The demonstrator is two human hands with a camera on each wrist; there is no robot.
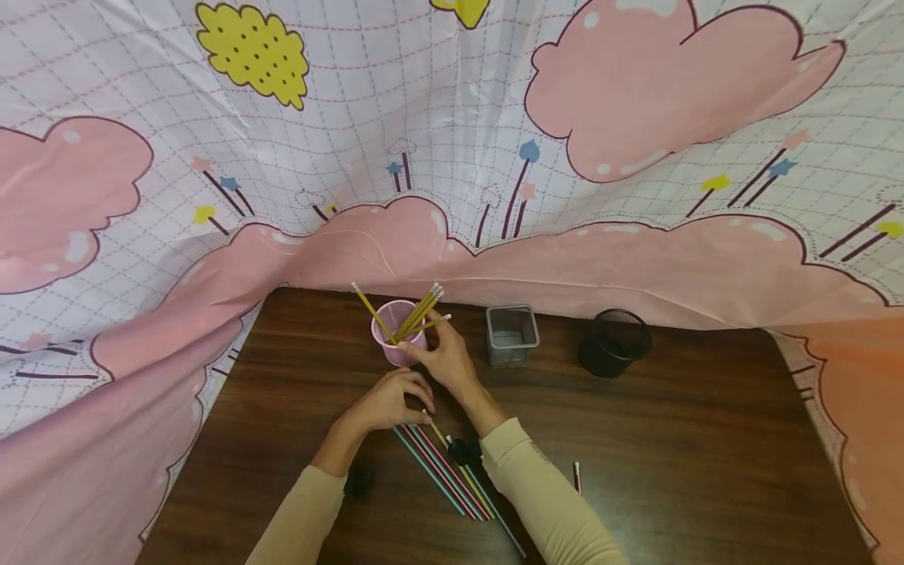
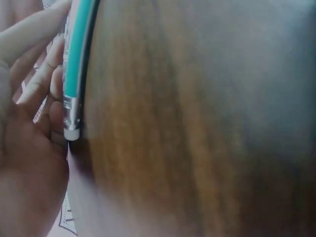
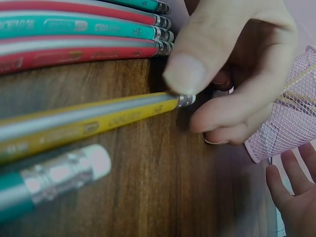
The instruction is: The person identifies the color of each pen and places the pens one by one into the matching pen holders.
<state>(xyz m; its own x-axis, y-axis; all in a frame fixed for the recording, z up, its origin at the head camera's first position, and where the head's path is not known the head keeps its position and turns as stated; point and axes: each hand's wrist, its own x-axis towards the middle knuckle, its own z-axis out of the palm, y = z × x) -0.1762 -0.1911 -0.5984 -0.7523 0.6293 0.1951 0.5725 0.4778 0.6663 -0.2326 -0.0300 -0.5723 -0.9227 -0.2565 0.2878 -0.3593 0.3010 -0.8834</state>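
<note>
My left hand (image 1: 391, 400) pinches the eraser end of a yellow pencil (image 3: 89, 123) between thumb and forefinger; the pencil lies on the tabletop. Red and teal pencils (image 1: 434, 471) lie side by side near that hand. A teal pencil (image 2: 78, 64) passes close along the hand in the left wrist view. At the back, my right hand (image 1: 452, 357) holds a pink mesh pencil cup (image 1: 402, 357), thumb at the near side and forefinger at the right rim. Several yellow pencils (image 1: 418, 314) stand in the cup, erasers up, leaning different ways.
A clear grey square container (image 1: 512, 353) and a black mesh cup (image 1: 607, 361) stand to the right of the pink cup. A red pencil (image 1: 577, 477) pokes out beyond the right sleeve. A printed cloth (image 1: 494, 275) hangs behind the dark wooden table (image 1: 706, 439).
</note>
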